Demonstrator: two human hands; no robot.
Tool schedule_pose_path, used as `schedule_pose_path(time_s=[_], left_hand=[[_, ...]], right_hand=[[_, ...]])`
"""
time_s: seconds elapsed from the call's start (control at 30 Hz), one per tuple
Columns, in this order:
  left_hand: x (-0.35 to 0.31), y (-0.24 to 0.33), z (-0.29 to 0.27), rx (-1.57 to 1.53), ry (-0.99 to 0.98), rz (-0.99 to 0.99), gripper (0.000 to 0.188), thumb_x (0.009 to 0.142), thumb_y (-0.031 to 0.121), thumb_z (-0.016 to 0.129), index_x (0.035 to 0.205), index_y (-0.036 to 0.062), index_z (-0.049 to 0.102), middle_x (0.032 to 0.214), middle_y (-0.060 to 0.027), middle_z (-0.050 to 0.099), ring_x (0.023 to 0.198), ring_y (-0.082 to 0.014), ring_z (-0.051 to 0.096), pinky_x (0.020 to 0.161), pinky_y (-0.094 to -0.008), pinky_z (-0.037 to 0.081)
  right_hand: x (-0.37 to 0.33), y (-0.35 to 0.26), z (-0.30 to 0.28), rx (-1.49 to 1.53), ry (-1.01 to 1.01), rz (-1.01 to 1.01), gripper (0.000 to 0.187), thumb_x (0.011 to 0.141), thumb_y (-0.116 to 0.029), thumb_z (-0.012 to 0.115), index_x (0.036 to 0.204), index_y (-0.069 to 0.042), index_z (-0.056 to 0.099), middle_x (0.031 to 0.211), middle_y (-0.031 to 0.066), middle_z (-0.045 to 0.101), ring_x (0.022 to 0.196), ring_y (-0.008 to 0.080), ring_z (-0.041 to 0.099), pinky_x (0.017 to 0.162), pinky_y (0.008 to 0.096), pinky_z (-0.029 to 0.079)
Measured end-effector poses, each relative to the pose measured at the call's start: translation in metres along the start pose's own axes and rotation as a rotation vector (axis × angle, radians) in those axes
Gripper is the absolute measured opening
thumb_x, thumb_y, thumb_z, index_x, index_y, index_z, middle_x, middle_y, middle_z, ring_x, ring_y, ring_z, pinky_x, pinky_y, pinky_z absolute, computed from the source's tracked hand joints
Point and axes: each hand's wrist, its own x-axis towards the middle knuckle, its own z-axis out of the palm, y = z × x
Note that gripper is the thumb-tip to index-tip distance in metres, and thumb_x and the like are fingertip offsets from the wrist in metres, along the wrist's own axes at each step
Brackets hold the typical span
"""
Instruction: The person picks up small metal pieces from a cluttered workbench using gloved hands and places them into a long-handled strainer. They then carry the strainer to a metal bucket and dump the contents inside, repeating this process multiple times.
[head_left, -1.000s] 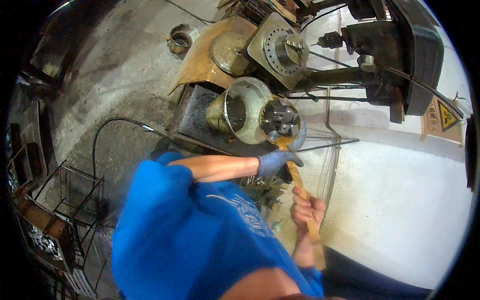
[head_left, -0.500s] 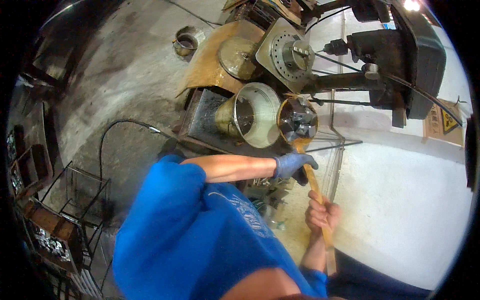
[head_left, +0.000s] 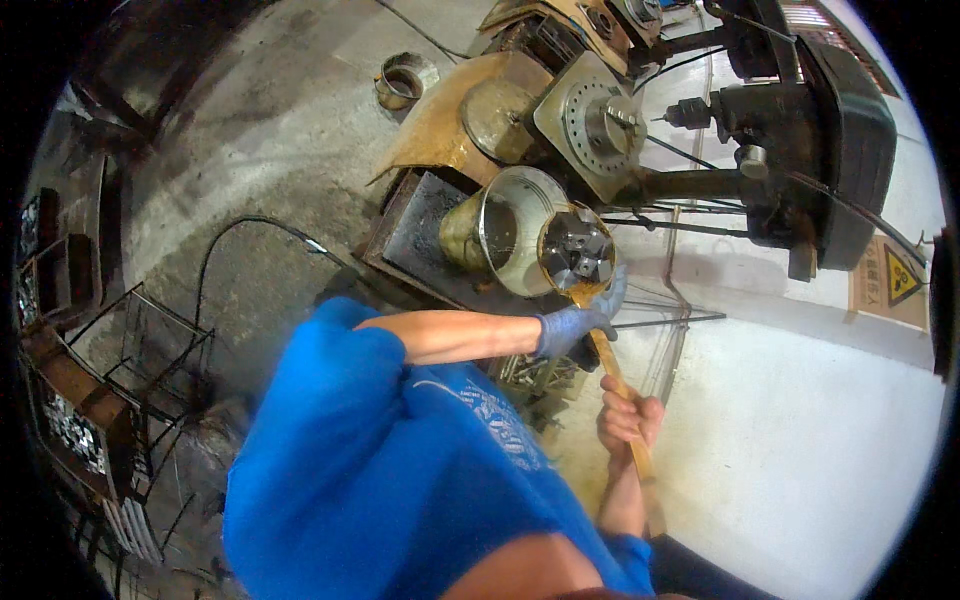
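Observation:
A long-handled scoop holds several dark, shiny metal blocks. Its round bowl overlaps the right rim of a metal bucket; whether the two touch I cannot tell. Just below the bowl, my left hand, in a blue-grey glove, is closed round the top of the yellowish handle. Farther down the handle, my bare right hand wraps it with its fingers. Dark contents show inside the bucket, too unclear to name.
The bucket stands on a dark metal table. Behind it are a round perforated machine plate and a drilling machine. A small pot sits on the floor. A black hose curves at left, near wire racks. A white wall borders the right.
The scoop has moved left, and its bowl now overlaps the bucket's rim. Both hands have shifted left with the handle. The left hand's gloved fingers now show beside the bowl.

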Motion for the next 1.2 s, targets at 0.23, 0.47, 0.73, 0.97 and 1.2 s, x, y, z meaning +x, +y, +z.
schedule_pose_path(time_s=[0.23, 0.47, 0.73, 0.97, 1.2], left_hand=[[0.012, -0.001, 0.009, 0.079, 0.020, 0.064, 0.019, 0.081, 0.016, 0.055, 0.095, 0.0043, 0.059, 0.085, -0.0102, 0.058, 0.072, -0.0218, 0.060, 0.064, -0.0350, 0.052], [0.013, -0.007, -0.001, 0.028, 0.019, 0.003, 0.020, 0.081, 0.018, 0.054, 0.095, 0.0044, 0.059, 0.091, -0.0128, 0.058, 0.077, -0.0223, 0.059, 0.067, -0.0368, 0.051], [0.013, -0.010, -0.006, 0.048, 0.088, 0.087, 0.022, 0.078, 0.018, 0.056, 0.097, 0.0068, 0.058, 0.086, -0.0117, 0.060, 0.082, -0.0220, 0.059, 0.071, -0.0342, 0.050], [0.062, -0.026, -0.058, 0.407, -0.047, 0.131, 0.056, 0.055, -0.002, 0.074, 0.106, 0.0076, 0.054, 0.101, -0.0069, 0.059, 0.092, -0.0159, 0.057, 0.081, -0.0302, 0.047], [0.000, 0.009, 0.025, 0.233, 0.054, 0.279, 0.024, 0.076, 0.029, 0.057, 0.084, 0.0069, 0.055, 0.076, -0.0071, 0.055, 0.066, -0.0184, 0.053, 0.061, -0.0319, 0.044]], right_hand=[[-0.008, -0.005, 0.008, 0.052, 0.061, -0.018, 0.048, 0.063, -0.004, 0.053, 0.106, 0.009, 0.036, 0.067, 0.0038, 0.039, 0.047, 0.0089, 0.038, 0.039, 0.0246, 0.037], [-0.007, -0.014, -0.011, 0.023, 0.019, -0.001, 0.047, 0.072, -0.007, 0.057, 0.109, 0.008, 0.031, 0.071, 0.0036, 0.039, 0.051, 0.0080, 0.041, 0.039, 0.0208, 0.039], [-0.002, -0.025, -0.025, 0.025, -0.003, 0.049, 0.047, 0.074, -0.009, 0.058, 0.108, 0.009, 0.031, 0.071, 0.0039, 0.040, 0.051, 0.0079, 0.041, 0.041, 0.0210, 0.040], [0.006, -0.043, -0.042, 0.023, -0.033, 0.092, 0.050, 0.073, -0.012, 0.059, 0.110, 0.009, 0.032, 0.070, 0.0023, 0.040, 0.051, 0.0074, 0.042, 0.041, 0.0216, 0.040], [-0.002, -0.051, -0.025, -0.036, -0.091, 0.043, 0.049, 0.074, -0.012, 0.056, 0.111, 0.009, 0.031, 0.069, 0.0020, 0.038, 0.050, 0.0075, 0.040, 0.039, 0.0215, 0.039]])
